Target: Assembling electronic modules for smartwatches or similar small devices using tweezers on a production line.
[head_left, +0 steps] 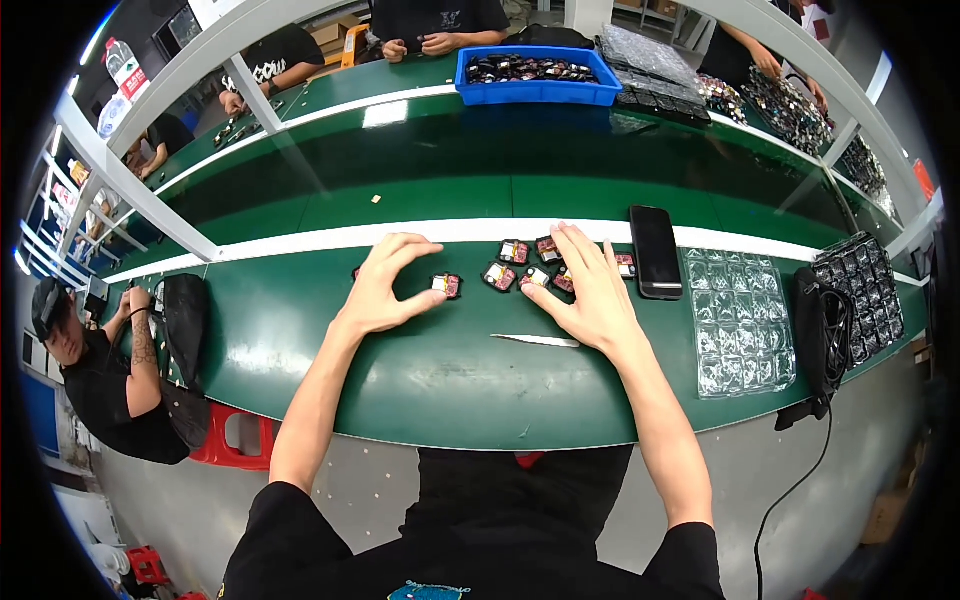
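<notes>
Several small black parts with red and white faces (499,276) lie in a loose cluster on the green workbench (400,370). My left hand (385,285) is arched over the bench with its fingers apart, the fingertips touching one small part (447,285). Flat over the right side of the cluster rests my right hand (590,290), fingers spread and touching several parts. A thin pair of metal tweezers (535,341) lies on the bench just below my right hand.
A black phone (655,251) lies right of the cluster, then a clear blister tray (740,320) and a black tray of parts (868,285). A blue bin (536,77) sits across the conveyor. Other people work at the left and far side.
</notes>
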The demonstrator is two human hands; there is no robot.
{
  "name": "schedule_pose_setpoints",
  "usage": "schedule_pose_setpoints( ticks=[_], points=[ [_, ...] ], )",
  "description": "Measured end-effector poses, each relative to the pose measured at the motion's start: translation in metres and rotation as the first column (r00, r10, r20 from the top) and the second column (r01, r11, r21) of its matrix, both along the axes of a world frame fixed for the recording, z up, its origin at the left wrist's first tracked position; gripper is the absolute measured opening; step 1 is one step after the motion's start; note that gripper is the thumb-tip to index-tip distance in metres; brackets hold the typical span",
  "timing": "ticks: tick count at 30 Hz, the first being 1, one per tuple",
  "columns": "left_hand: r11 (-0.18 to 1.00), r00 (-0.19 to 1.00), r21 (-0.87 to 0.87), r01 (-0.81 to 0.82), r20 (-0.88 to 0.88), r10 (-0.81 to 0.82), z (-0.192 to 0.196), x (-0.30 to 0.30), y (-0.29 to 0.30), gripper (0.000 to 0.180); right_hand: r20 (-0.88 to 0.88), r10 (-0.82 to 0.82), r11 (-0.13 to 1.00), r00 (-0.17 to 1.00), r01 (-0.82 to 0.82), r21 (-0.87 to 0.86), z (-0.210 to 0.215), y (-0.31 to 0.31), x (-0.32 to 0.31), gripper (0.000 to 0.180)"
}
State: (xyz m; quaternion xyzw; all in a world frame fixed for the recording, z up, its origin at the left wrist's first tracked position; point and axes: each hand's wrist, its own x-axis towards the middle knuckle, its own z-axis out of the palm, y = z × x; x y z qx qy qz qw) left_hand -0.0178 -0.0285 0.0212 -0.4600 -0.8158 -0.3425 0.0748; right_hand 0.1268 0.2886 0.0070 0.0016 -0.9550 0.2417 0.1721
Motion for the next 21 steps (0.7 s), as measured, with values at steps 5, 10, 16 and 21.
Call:
schedule_pose_setpoints(
  ticks=[5,10,16,21],
  points=[
    [0.99,0.999,-0.136,0.048,0.006,-0.048,-0.011,0.001,-0.004,0.057,0.009,0.072,0.997,0.997,-0.072,-0.011,-0.006,-0.007,-0.016,0.06],
    [0.992,0.994,-0.108,0.065,0.098,-0.054,-0.011,-0.004,-0.004,0.046,0.01,0.064,0.997,0.998,-0.064,0.045,-0.005,0.004,-0.019,0.044],
    [0.99,0.997,-0.122,0.067,0.044,-0.062,-0.01,0.002,-0.012,0.043,0.112,0.187,0.982,0.976,-0.181,-0.061,0.026,0.018,-0.033,0.054],
    [0.989,0.993,-0.105,0.103,0.065,-0.097,-0.011,0.009,0.011,0.043,0.248,0.26,0.96,0.933,-0.277,0.033,0.031,0.039,-0.042,0.062]
  ],
)
